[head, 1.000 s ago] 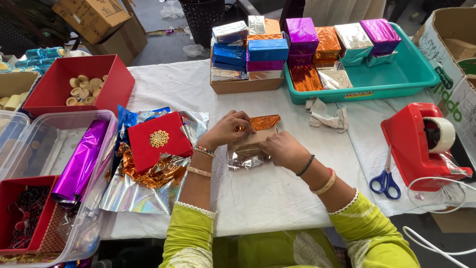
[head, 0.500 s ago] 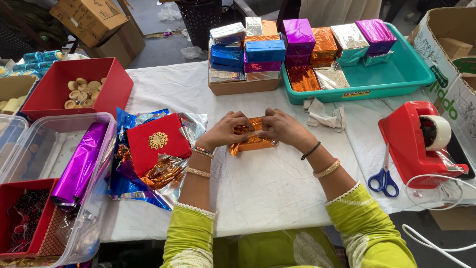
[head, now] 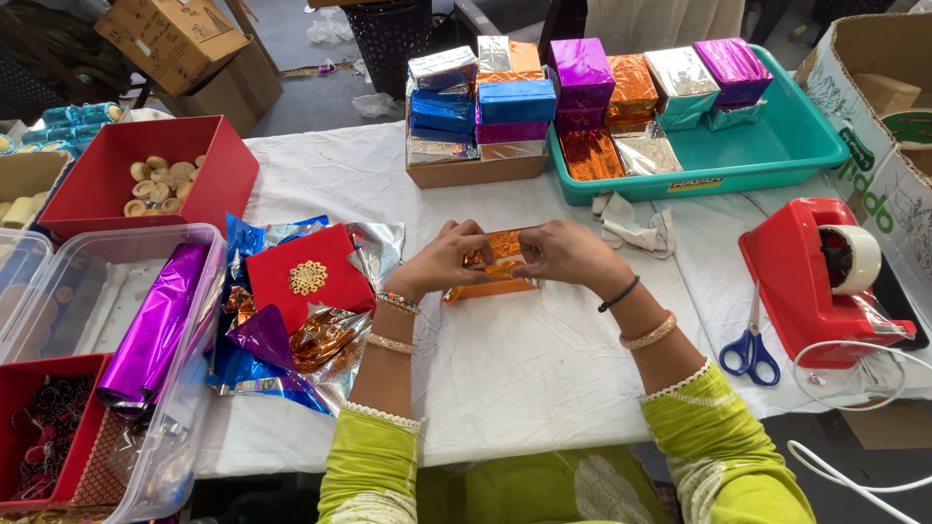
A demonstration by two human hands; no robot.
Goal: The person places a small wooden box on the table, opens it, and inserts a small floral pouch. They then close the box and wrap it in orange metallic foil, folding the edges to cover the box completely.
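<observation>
Your fingers point(head: 473, 254) on both hands are curled shut around the small box wrapped in orange foil point(head: 493, 272), left hand point(head: 449, 260) and right hand point(head: 563, 252) pinching its top. It rests on the white-clothed worktop point(head: 524, 359), near the red square box with a gold ornament point(head: 309, 278).

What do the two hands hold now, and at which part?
Both hands, left hand and right hand, hold the small box in orange foil on the table, each grip at one end.
</observation>
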